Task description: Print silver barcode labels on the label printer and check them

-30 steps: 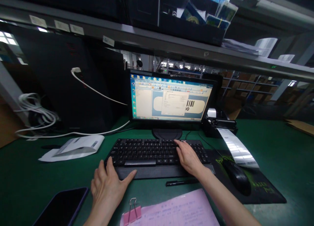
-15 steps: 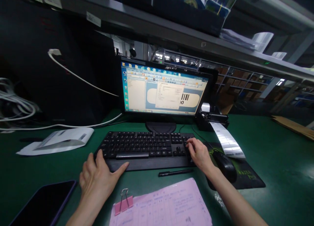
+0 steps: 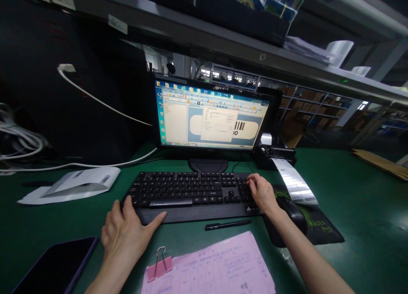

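Observation:
A black keyboard (image 3: 185, 187) lies on the green tabletop. My left hand (image 3: 126, 232) rests at its front left corner, fingers spread along the edge and thumb on the palm rest, holding nothing. Over the number keys at the right end is my right hand (image 3: 263, 194), its fingers bent and nothing in its grasp; whether a key is pressed I cannot tell. Behind the keyboard a monitor (image 3: 178, 124) shows a window over a barcode label. Between my forearms lie pink sheets (image 3: 210, 268) with a pink binder clip (image 3: 159, 267), and a black pen (image 3: 228, 225).
Beside my right wrist a black mouse (image 3: 291, 215) sits on a mouse pad (image 3: 325, 232). A strip of labels (image 3: 296, 181) runs out of a small black printer (image 3: 280, 154). A phone (image 3: 54, 264) and folded white paper (image 3: 79, 185) lie left. A shelf (image 3: 223, 35) spans above.
My right hand has shifted slightly up and to the right over the number keys. My left hand stays at the keyboard's corner. The view has shifted a little.

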A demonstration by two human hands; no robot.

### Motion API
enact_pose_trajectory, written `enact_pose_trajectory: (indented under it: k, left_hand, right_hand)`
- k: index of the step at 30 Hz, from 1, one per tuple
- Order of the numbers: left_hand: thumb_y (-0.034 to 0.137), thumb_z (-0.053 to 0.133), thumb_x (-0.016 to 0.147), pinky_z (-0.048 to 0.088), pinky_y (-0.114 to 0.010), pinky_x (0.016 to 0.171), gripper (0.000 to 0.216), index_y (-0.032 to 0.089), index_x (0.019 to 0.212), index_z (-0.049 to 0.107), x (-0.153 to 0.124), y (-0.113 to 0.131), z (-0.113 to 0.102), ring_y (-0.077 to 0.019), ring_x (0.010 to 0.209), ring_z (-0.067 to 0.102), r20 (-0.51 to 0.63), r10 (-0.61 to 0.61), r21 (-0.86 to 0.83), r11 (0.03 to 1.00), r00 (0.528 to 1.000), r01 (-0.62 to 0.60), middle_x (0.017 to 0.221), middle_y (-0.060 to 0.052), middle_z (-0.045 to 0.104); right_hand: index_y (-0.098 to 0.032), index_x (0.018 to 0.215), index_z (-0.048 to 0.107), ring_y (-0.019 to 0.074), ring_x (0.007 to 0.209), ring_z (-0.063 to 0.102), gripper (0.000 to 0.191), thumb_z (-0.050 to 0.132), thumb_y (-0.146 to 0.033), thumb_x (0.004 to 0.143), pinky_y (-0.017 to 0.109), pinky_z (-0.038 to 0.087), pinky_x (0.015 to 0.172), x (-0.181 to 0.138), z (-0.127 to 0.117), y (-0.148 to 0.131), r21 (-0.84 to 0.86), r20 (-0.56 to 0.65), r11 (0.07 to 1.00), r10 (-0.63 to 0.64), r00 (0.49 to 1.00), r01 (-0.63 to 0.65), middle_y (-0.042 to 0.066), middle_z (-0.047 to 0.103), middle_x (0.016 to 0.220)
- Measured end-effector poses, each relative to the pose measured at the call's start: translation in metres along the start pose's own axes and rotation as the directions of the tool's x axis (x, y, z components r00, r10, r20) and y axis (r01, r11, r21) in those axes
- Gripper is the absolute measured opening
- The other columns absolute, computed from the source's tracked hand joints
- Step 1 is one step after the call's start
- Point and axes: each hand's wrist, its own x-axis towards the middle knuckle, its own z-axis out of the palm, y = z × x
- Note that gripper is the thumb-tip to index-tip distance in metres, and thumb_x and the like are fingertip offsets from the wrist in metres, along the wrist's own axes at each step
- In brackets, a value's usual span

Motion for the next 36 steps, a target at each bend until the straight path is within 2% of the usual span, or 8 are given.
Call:
enact_pose_trajectory:
  k: [6,13,19,24,27,31,36]
  left_hand:
    - [0.062,0.045,0.074,0.035,-0.053,0.1,0.09,0.003,0.138,0.023,-0.001,0.002,-0.002,-0.044,0.126,0.035,0.003,-0.049,0.015,0.999,0.999,0.049,0.137,-0.028,0.029]
    - [0.068,0.036,0.072,0.038,-0.053,0.097,0.092,0.004,0.138,0.024,0.002,-0.002,0.005,-0.0431,0.124,0.036,-0.017,-0.02,0.036,0.999,1.0,0.02,0.136,-0.027,0.031]
    - [0.067,0.037,0.071,0.039,-0.053,0.096,0.092,0.003,0.136,0.027,0.001,0.002,0.0,-0.0437,0.123,0.038,-0.022,-0.029,0.042,0.999,0.999,0.03,0.135,-0.028,0.032]
    - [0.064,0.041,0.071,0.037,-0.053,0.098,0.09,0.003,0.137,0.026,0.0,0.004,-0.002,-0.0432,0.124,0.036,-0.013,-0.045,0.033,0.998,0.999,0.045,0.135,-0.028,0.032]
    - [0.062,0.043,0.072,0.037,-0.053,0.098,0.09,0.003,0.137,0.026,0.0,0.005,-0.003,-0.043,0.125,0.036,-0.003,-0.056,0.028,0.998,0.998,0.056,0.136,-0.028,0.032]
    - [0.062,0.044,0.072,0.036,-0.053,0.098,0.09,0.003,0.137,0.026,0.0,0.005,-0.003,-0.0427,0.125,0.035,0.003,-0.059,0.034,0.998,0.998,0.059,0.137,-0.028,0.031]
    - [0.063,0.045,0.071,0.036,-0.052,0.099,0.091,0.004,0.137,0.025,0.001,0.006,-0.004,-0.0426,0.125,0.036,0.007,-0.058,0.039,0.998,0.998,0.058,0.137,-0.028,0.031]
  right_hand:
    - [-0.02,0.095,0.056,0.0176,0.084,0.061,0.016,0.042,-0.021,0.089,0.028,0.044,0.079,0.004,0.002,0.0,-0.035,0.045,0.999,-0.022,0.999,0.024,0.004,0.065,0.081]
    - [-0.02,0.091,0.058,0.0178,0.08,0.062,0.015,0.042,-0.02,0.089,0.028,0.045,0.075,0.006,0.003,-0.005,-0.05,0.048,0.998,-0.041,0.998,0.043,0.004,0.065,0.08]
    - [-0.02,0.099,0.056,0.0194,0.084,0.062,0.02,0.038,-0.025,0.091,0.031,0.047,0.079,-0.001,-0.005,-0.002,-0.033,-0.031,0.999,-0.034,0.999,0.033,0.006,0.064,0.087]
    - [-0.018,0.104,0.056,0.0227,0.094,0.06,0.023,0.04,-0.028,0.09,0.037,0.047,0.086,-0.039,-0.027,0.031,-0.062,-0.094,0.996,-0.063,0.994,0.058,0.01,0.064,0.1]
    - [-0.017,0.109,0.056,0.0253,0.102,0.056,0.028,0.043,-0.032,0.089,0.041,0.044,0.093,-0.071,-0.032,0.062,-0.213,-0.15,0.972,-0.131,0.98,0.098,0.012,0.061,0.108]
    - [-0.016,0.116,0.055,0.0294,0.103,0.054,0.039,0.047,-0.041,0.087,0.046,0.046,0.089,-0.102,-0.026,0.092,-0.387,-0.21,0.922,-0.103,0.972,0.014,0.015,0.057,0.114]
    - [-0.019,0.116,0.058,0.0303,0.104,0.053,0.043,0.046,-0.047,0.086,0.044,0.048,0.086,-0.111,-0.018,0.101,-0.418,-0.285,0.905,-0.047,0.958,-0.08,0.015,0.052,0.119]
